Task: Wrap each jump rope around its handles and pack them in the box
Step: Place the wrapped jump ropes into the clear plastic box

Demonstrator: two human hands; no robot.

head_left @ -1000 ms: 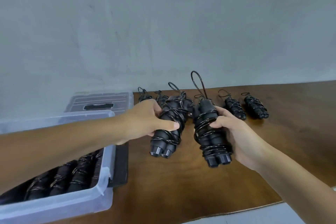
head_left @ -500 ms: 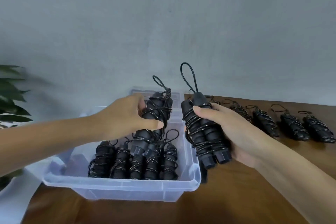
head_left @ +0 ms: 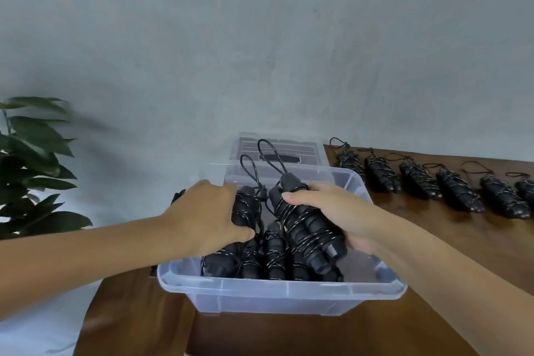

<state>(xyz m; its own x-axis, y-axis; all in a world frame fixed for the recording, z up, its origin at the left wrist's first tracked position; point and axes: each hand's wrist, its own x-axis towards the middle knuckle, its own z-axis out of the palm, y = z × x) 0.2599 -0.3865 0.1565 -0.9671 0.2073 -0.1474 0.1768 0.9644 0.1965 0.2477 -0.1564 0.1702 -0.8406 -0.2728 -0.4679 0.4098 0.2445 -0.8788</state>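
both hands have come down over the clear box (head_left: 277, 292) since half a second ago, when they held their bundles above it. the left hand (head_left: 208, 217) grips a wrapped jump rope (head_left: 245, 211) low in the box, against the row of wrapped ropes (head_left: 271, 257) already packed along its near side. the right hand (head_left: 341, 217), just beside it, clamps a second wrapped rope (head_left: 306, 231), tilted, its handle ends over the near right part of the box, where bare floor shows. the box sits at the left edge of the wooden table (head_left: 433, 283), its lid (head_left: 277, 150) behind it. farther right, a line of wrapped ropes (head_left: 416, 182) lies on the table near the wall. a leafy plant (head_left: 31, 170) stands off to the left.
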